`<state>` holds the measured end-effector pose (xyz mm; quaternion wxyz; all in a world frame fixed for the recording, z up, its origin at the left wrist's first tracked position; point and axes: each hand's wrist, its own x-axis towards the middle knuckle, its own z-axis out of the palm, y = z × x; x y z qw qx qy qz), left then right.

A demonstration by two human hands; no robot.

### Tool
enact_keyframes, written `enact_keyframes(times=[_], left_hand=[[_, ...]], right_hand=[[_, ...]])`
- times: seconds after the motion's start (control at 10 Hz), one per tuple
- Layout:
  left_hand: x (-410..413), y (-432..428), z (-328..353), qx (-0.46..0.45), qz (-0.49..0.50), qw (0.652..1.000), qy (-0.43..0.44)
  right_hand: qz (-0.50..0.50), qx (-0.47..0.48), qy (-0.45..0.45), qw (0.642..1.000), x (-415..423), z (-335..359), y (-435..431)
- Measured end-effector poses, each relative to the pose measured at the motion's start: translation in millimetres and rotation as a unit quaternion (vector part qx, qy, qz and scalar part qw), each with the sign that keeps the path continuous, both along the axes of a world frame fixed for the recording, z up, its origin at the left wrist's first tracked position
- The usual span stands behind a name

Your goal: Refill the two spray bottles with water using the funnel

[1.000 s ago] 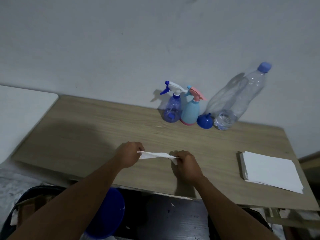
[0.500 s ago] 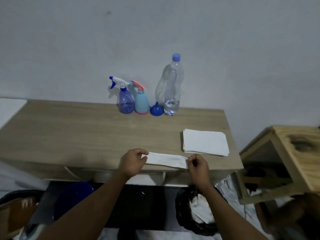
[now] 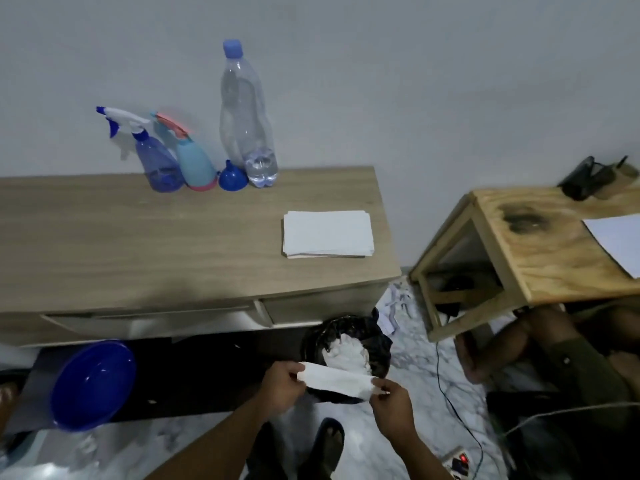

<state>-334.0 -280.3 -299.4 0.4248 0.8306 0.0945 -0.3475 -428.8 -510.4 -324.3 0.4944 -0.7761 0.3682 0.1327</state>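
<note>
Table [image 3: 138, 244]: 9 o'clock; task set along far edge. Bin [image 3: 379, 344]: 6 o'clock, on floor, white waste inside. Water bottle [image 3: 246, 116]: 11 o'clock, capped. Blue spray bottle [image 3: 157, 164], teal spray bottle [image 3: 194, 164]: 10 o'clock, heads on. Funnel [image 3: 232, 177]: between teal spray bottle and water bottle. Tissue [image 3: 337, 375]: over bin, ends pinched by left hand [image 3: 282, 382] and right hand [image 3: 391, 408]. Recommend: centre over bin mouth, release both pinches together.
</note>
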Motion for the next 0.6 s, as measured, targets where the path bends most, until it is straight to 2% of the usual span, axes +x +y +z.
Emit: enact_keyframes(times=[0.2, 0.4, 0.5, 0.6], left_hand=[[10.0, -67.8, -9.1, -0.032, -0.059, 0.996, 0.055], [25.7, -101.6, -34.5, -0.051, -0.146, 0.982, 0.111], [27.0, -94.8, -44.8, -0.045, -0.159, 0.978, 0.124], [26.2, -84.6, -48.5, -0.039, -0.116, 0.987, 0.103]], right_hand=[[0.006, -0.013, -0.038, 0.999, 20.3, 2.0, -12.8], [0.125, -0.038, -0.009, 0.991, 41.5, -12.7, -32.2], [0.154, -0.045, -0.017, 0.987, 39.8, -33.6, -37.7], [0.132, -0.030, -0.019, 0.991, 36.0, -56.1, -33.8]])
